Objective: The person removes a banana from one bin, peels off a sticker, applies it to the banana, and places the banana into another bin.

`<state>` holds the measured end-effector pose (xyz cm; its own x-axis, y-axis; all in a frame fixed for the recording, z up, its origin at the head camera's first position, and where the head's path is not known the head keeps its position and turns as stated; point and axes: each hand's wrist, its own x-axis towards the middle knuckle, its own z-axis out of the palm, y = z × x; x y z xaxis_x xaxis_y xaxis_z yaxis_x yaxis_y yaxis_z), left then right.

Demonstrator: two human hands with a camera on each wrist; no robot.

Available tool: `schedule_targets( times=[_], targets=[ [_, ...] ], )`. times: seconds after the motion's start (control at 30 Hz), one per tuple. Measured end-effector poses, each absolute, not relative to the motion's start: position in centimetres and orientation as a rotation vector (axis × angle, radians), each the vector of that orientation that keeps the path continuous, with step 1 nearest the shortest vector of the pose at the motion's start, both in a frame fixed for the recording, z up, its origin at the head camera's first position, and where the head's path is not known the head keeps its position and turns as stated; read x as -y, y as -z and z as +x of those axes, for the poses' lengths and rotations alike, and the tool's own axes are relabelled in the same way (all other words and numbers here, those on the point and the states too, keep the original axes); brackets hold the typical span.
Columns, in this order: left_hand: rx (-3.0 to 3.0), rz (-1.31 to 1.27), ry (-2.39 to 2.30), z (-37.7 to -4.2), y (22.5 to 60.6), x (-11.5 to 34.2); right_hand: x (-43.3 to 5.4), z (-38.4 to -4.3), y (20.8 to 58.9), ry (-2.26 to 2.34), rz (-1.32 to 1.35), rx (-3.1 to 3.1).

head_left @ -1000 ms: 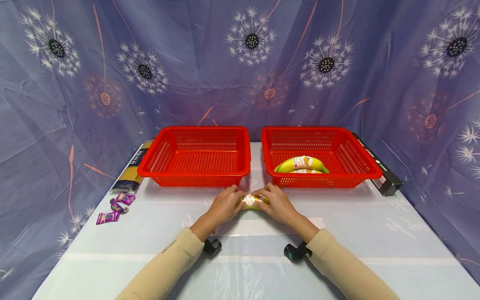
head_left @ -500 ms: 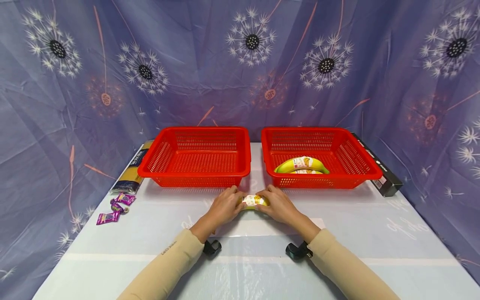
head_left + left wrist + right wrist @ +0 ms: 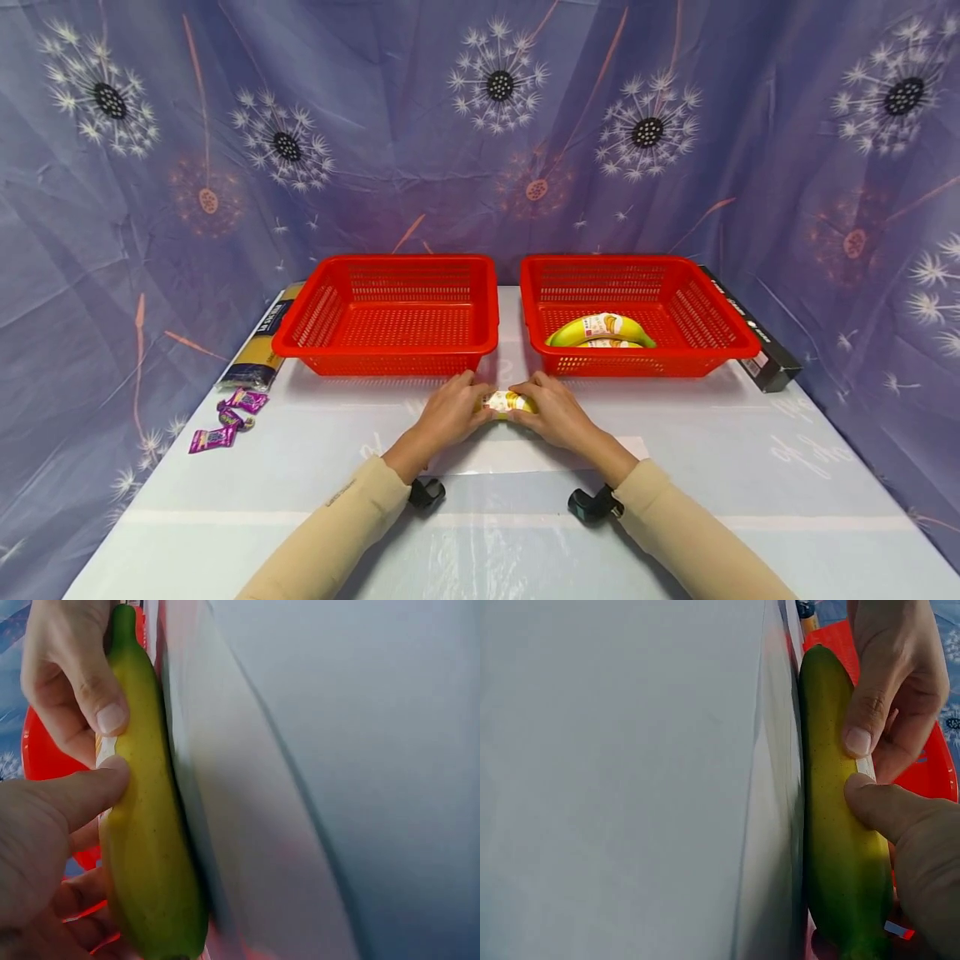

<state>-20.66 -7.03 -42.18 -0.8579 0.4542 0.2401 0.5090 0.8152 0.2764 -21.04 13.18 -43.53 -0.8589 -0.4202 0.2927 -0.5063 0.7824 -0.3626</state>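
A yellow-green banana (image 3: 504, 403) with a white printed label lies across the front middle of the table, close before the gap between two red baskets. My left hand (image 3: 450, 407) grips its left end and my right hand (image 3: 552, 406) its right end. The left wrist view shows the thumbs close together on the near side of the banana (image 3: 154, 832), over the label's edge. In the right wrist view the banana (image 3: 838, 825) is close over the white table, and the fingers behind it are partly hidden.
The left red basket (image 3: 408, 363) has nothing in it; the right red basket (image 3: 645, 363) holds labelled bananas (image 3: 592, 327). A black box (image 3: 772, 367) lies right of it. At the left are a gold-and-navy packet (image 3: 258, 350) and several purple-wrapped candies (image 3: 213, 438).
My right fingertips have shifted slightly to the right along the banana, so more of its label shows. The left hand stays almost in place, and the head view has turned a little.
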Motion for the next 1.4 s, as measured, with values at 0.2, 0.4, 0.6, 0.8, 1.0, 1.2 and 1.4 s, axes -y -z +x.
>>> schedule_targets(
  times=[0.2, 0.4, 0.6, 0.8, 1.0, 1.2, 1.4],
  targets=[
    [2.937, -0.598, 0.683, -20.0, 42.0, 8.3, -13.3, -21.0, 43.8, -0.795, 0.675, 2.817],
    [2.950, -0.560, 0.844, -19.4, 41.8, 9.5, -13.3, -21.1, 44.2, -0.868, 0.622, 2.831],
    [2.942, -0.551, 0.866, -19.4, 42.0, 9.6, -13.5, -21.1, 44.6, -0.924, 0.590, 2.839],
    [2.945, -0.563, 0.866, -19.5, 42.0, 9.6, -14.5, -20.9, 44.3, -1.056, 0.606, 2.856],
    [2.942, -0.557, 0.874, -19.5, 41.7, 9.6, -17.5, -20.5, 43.7, -1.267, 0.523, 2.788],
    [2.949, -0.549, 0.880, -19.5, 41.6, 9.6, -22.0, -20.4, 43.1, -1.436, 0.310, 2.716],
    [2.941, -0.556, 0.866, -19.5, 41.9, 9.6, -25.3, -20.6, 42.0, -1.723, -0.006, 2.581]
  ],
)
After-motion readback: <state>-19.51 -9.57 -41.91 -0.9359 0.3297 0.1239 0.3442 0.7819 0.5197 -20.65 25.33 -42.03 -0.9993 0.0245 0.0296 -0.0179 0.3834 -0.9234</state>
